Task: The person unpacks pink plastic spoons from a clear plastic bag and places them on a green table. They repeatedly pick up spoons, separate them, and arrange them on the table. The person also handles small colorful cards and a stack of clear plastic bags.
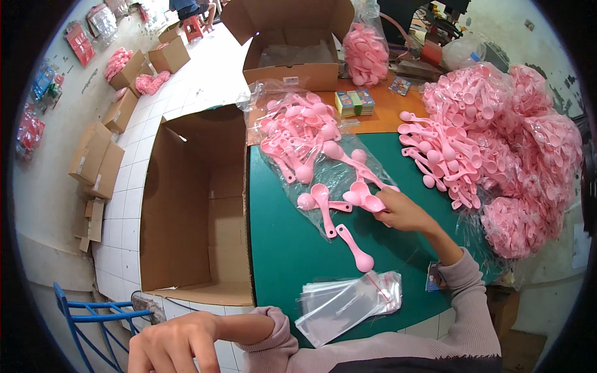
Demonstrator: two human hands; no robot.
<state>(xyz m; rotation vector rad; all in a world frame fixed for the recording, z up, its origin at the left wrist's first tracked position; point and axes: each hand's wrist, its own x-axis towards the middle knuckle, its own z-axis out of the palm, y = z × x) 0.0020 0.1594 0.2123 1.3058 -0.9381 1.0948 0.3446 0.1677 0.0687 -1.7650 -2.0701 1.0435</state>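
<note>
My right hand (403,211) is closed round a few pink plastic spoons (359,194), their deep round bowls pointing left over the green table mat (280,248). Beside it, on a clear plastic bag, lie more loose spoons (322,208), and a heap of them (301,121) spreads toward the back. One single spoon (356,248) rests nearer to me, just beyond a stack of clear plastic sleeves (351,303). My left hand (177,342) hangs at the lower left, away from the table, fingers loosely apart and partly cut off by the edge; I see nothing in it.
A deep open cardboard box (230,248) stands against the table's left side, another (292,71) behind. Bagged spoons (528,149) pile up at right beside a loose heap (441,152). Banded cards (354,102) lie at the back. A blue metal frame (93,304) stands lower left.
</note>
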